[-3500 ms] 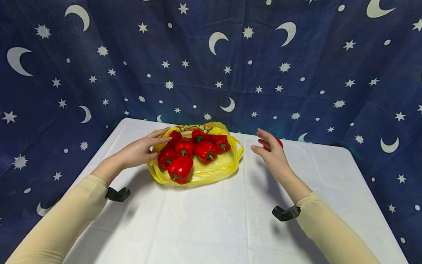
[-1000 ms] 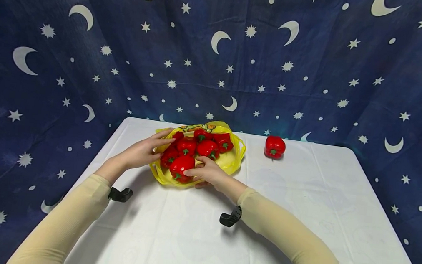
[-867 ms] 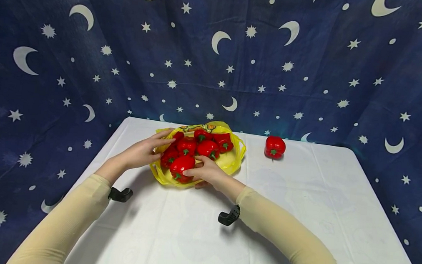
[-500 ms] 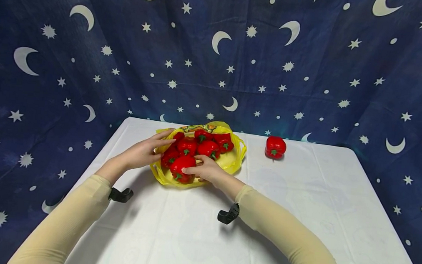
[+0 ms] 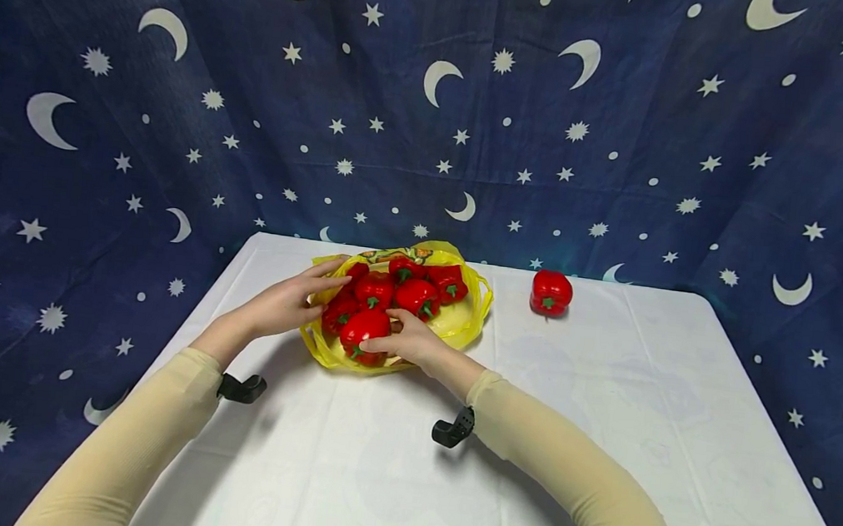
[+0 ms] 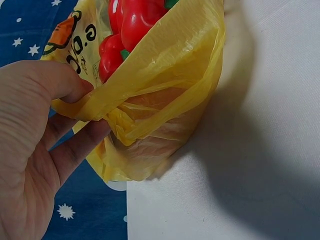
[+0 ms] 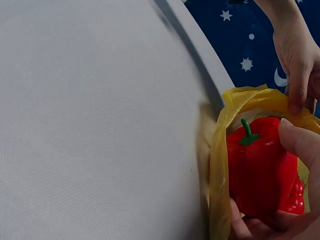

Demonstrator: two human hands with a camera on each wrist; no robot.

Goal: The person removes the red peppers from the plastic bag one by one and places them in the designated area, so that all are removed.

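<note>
A yellow plastic bag (image 5: 470, 334) lies spread at the back middle of the table, its mouth facing up, with several red bell peppers inside. My left hand (image 5: 276, 307) pinches the bag's left rim between thumb and fingers, as the left wrist view shows on the yellow film (image 6: 175, 55). At the front of the bag my right hand (image 5: 416, 343) grips the nearest bell pepper (image 5: 365, 328), thumb on one side and fingers on the other. In the right wrist view this pepper (image 7: 260, 165) sits inside the rim, its green stem showing.
One more red bell pepper (image 5: 551, 293) stands on the white tablecloth (image 5: 403, 470) at the back right, apart from the bag. A dark blue curtain (image 5: 407, 86) with moons and stars hangs behind and beside the table.
My right hand has left the pepper at back right and come left to the bag's front pepper. Within the last second its fingers slid inside the bag. My left hand stays put.
</note>
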